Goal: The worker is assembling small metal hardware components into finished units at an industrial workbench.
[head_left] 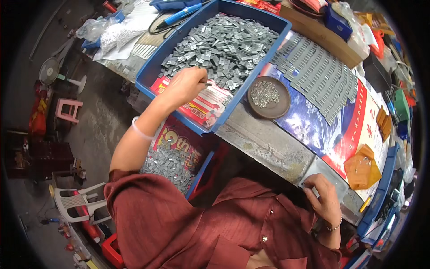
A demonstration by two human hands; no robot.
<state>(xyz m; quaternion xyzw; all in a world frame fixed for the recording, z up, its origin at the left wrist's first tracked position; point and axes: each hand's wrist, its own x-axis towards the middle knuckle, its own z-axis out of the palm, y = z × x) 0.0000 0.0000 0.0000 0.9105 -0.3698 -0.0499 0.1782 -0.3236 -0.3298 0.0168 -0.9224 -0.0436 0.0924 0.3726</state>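
My left hand [187,84] is closed over the near end of a large blue tray [145,74], its fingertips pinching a small grey metal piece [206,84]. A heap of similar grey metal pieces [219,47] fills the tray's far part; red and white printed sheets [208,105] line the near part. My right hand [324,197] rests at the table's front edge over a grey metal plate [333,175], fingers curled with thumb and forefinger close together. What those fingers hold, if anything, cannot be made out. Between the hands stands a round brown bowl [280,110] of tiny silvery parts.
Grey pieces [316,71] lie in neat rows on a blue and red poster [309,130]. An orange-brown tray [363,172] and a yellow pen [365,204] lie at right. Below the table edge sits another tray of pieces [168,166]. A blue-handled tool [183,14] lies behind.
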